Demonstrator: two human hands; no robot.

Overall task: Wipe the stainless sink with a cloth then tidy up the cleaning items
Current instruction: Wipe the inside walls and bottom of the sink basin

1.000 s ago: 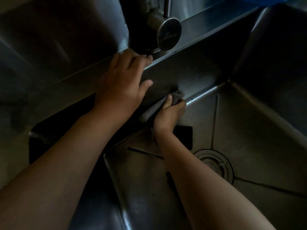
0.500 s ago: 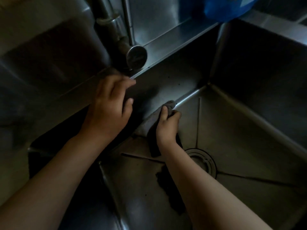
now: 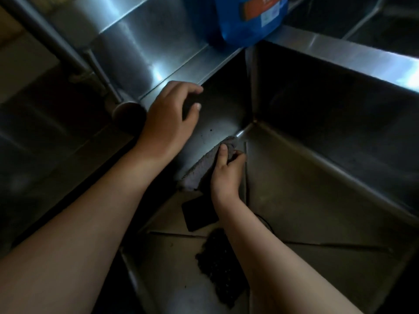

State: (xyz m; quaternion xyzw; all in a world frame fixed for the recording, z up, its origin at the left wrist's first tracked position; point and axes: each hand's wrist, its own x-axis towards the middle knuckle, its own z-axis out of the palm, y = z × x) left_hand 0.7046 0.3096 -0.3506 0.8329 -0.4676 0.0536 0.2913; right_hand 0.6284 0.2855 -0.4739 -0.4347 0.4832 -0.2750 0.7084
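Pressure through right hand [image 3: 226, 175], clamped on cloth [image 3: 199, 168]: drag firmly along seam [image 3: 242, 133] into sink [image 3: 317, 200] corner just ahead; brace with left hand [image 3: 167, 123], loosely curled, empty, on rim [image 3: 188, 71].

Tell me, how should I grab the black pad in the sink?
Probably from above: the pad lies flat on the sink floor, so pinch two opposite edges near its free left corner. The right hand, holding the cloth, has its wrist over the pad's other end, so come in from the left.
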